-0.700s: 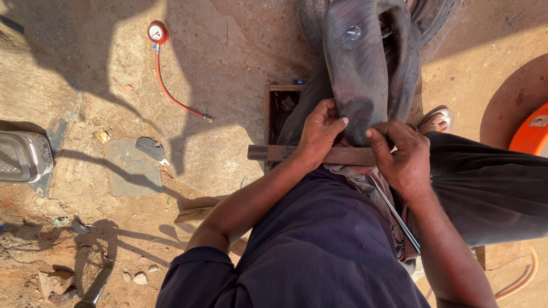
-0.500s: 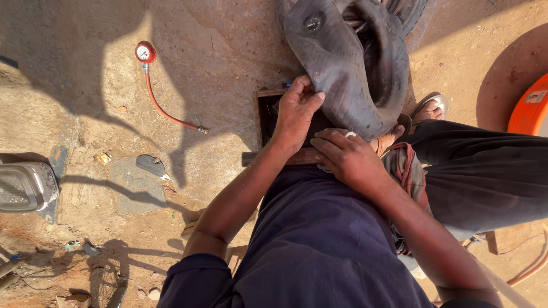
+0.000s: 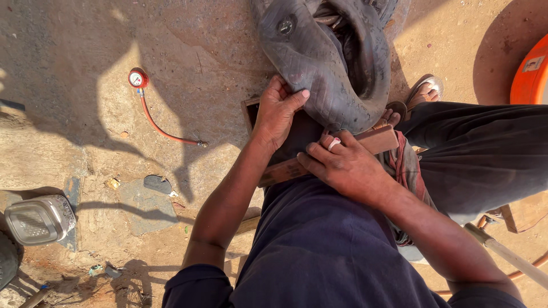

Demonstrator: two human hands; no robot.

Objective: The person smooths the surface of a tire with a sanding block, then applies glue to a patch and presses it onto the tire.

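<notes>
A dusty black rubber inner tube [image 3: 325,63] with a round valve patch drapes down over a wooden plank [image 3: 377,141] laid across my lap. My left hand [image 3: 278,111] grips the tube's left edge, thumb on top of the rubber. My right hand [image 3: 345,165], with a ring on one finger, lies flat on the tube and the plank just below the fold, pressing them down. A tyre's rim of rubber shows behind the tube at the top.
A red pressure gauge [image 3: 137,78] with a red hose lies on the dirt to the left. A metal tin [image 3: 39,219] sits at lower left. An orange container [image 3: 531,71] stands at right. A sandalled foot [image 3: 425,91] and a wooden handle [image 3: 514,256] are nearby.
The tube has been pulled lower over the plank. My right hand moved from the plank's right end toward the middle and now lies flat; my left hand shifted onto the tube's edge.
</notes>
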